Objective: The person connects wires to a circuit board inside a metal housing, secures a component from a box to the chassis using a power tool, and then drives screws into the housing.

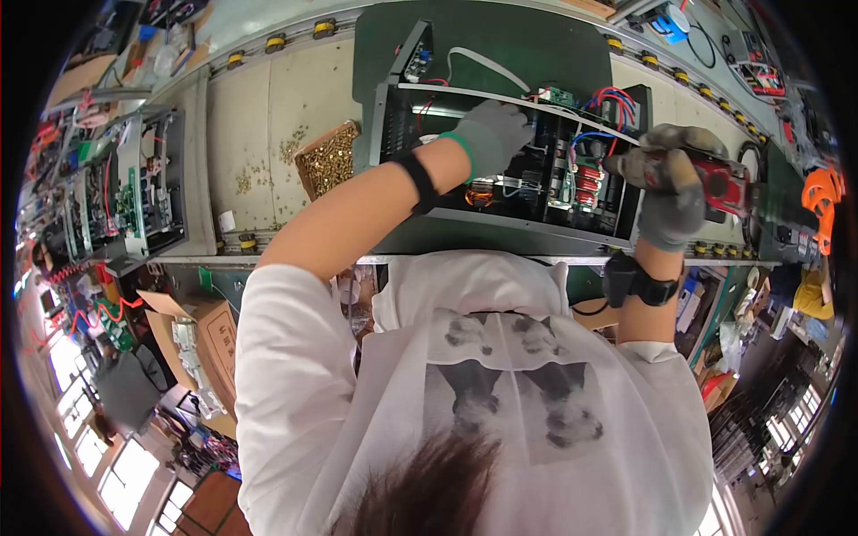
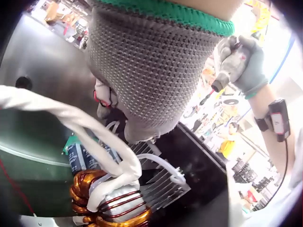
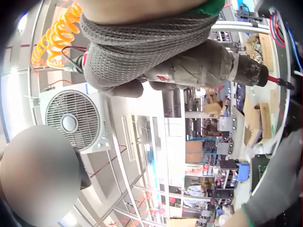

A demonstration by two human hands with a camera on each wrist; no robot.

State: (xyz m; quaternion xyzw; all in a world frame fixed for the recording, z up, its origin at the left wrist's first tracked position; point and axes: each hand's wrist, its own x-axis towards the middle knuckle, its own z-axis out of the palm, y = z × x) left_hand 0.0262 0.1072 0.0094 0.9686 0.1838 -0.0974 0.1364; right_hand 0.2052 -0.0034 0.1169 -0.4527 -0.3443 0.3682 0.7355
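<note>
A long black metal chassis (image 1: 438, 192) with boards, coils and wires lies across the bench. My gloved left hand (image 1: 496, 138) reaches into its middle; in the left wrist view that hand (image 2: 142, 71) is above a copper-wound coil (image 2: 111, 203) and metal fins (image 2: 165, 189), its fingertips mostly hidden, so what they touch cannot be told. My gloved right hand (image 1: 670, 183) grips a red and grey power driver (image 1: 719, 183) at the chassis's right end. In the right wrist view, the driver (image 3: 189, 68) has a red-shanked bit pointing away from the hand (image 3: 137, 56).
A cardboard box of small brass-coloured screws (image 1: 329, 161) stands left of the chassis, with loose screws scattered beside it. Another opened unit (image 1: 134, 188) is at far left. Rails with yellow rollers (image 1: 324, 29) run along the bench. An orange coiled hose (image 1: 820, 205) hangs at right.
</note>
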